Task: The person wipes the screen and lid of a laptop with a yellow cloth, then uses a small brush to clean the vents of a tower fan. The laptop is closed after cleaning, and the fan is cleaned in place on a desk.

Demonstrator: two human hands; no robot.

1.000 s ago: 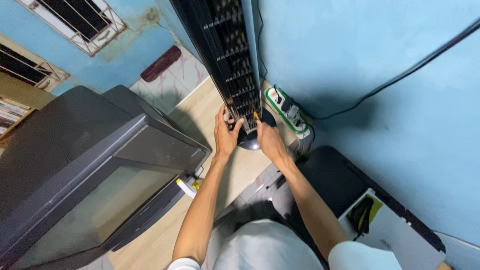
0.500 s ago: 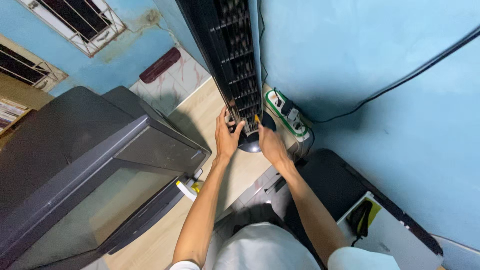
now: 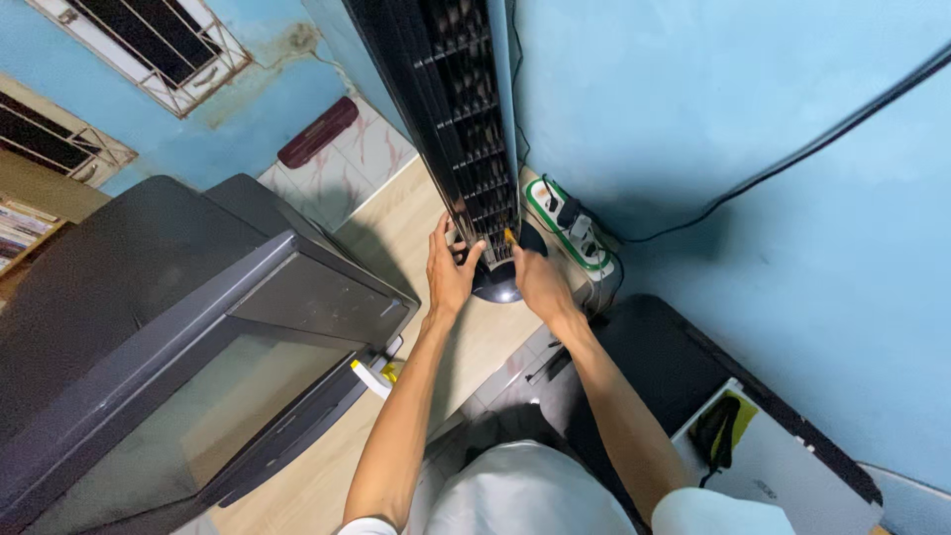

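1. Left hand (image 3: 449,269) is on the lower end of the black tower fan (image 3: 466,129), fingers curled round the grille's left edge, thumb across the front. It grips the fan body.
2. Right hand (image 3: 540,280) is just right of the left one, fingers pressed together round a small yellow-handled tool (image 3: 508,237). The tip meets the grille's bottom right corner. Looks like a screwdriver, but too small to be sure.
3. The fan stands on its round dark base (image 3: 495,284), directly beyond and between both hands, on the wooden surface (image 3: 396,223).
4. Doing this step well, as I judge it: left hand keeps the fan braced so it doesn't rock on the base. Keep the tool square to the spot it meets and press straight along its axis so it doesn't slip. Keep the right wrist clear of the power strip.
5. White-and-green power strip (image 3: 570,226) lies just right of the right hand, touching the wall (image 3: 713,109), with plugs in it.
6. Big dark CRT television (image 3: 188,337) sits well left of the left hand.
7. Counts: hands 2, fan 1, tool 1, power strip 1, television 1. One black cable (image 3: 792,154) runs along the wall. One white box (image 3: 773,466) with a black item on top lies near the right elbow.
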